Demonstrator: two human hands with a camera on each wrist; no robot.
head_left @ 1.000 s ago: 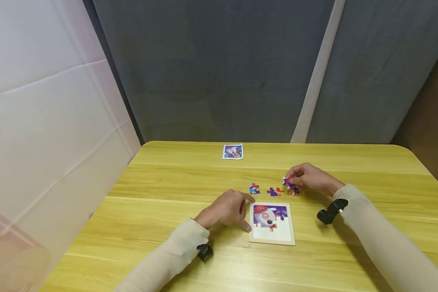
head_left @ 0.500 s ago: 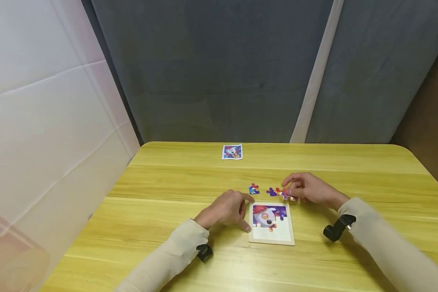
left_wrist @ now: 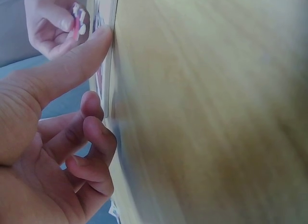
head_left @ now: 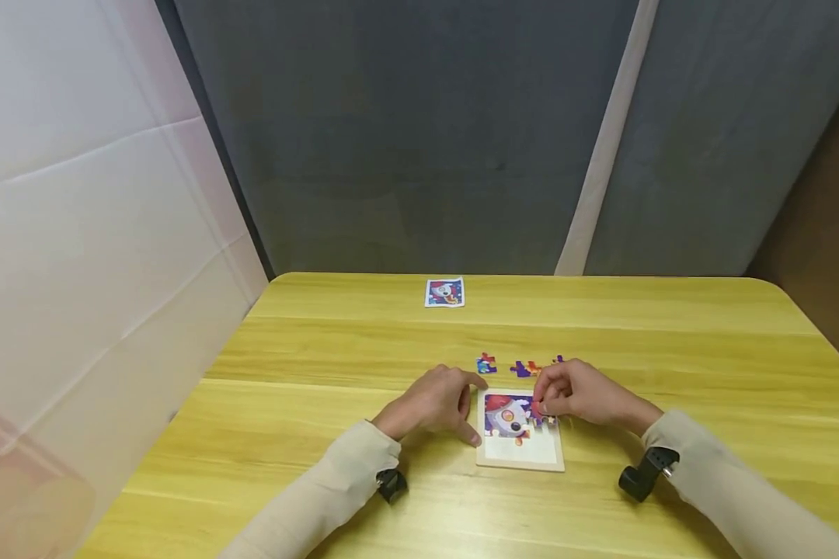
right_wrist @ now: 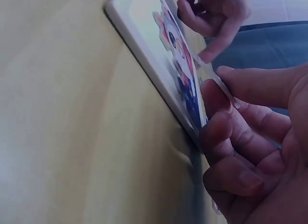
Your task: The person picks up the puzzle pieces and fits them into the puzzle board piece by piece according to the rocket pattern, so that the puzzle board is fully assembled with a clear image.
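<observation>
- The right hand [head_left: 573, 397] pinches a puzzle piece [head_left: 540, 409] over the puzzle board [head_left: 521, 456].
- The left hand [head_left: 433, 401], fingers loosely curled and holding nothing, touches the board's left edge.

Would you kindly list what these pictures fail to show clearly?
- Head view: the puzzle piece is mostly covered by the right hand.
- Head view: the reference card is too small for detail.
- Left wrist view: the puzzle board shows edge-on, blurred, behind the left hand.
</observation>
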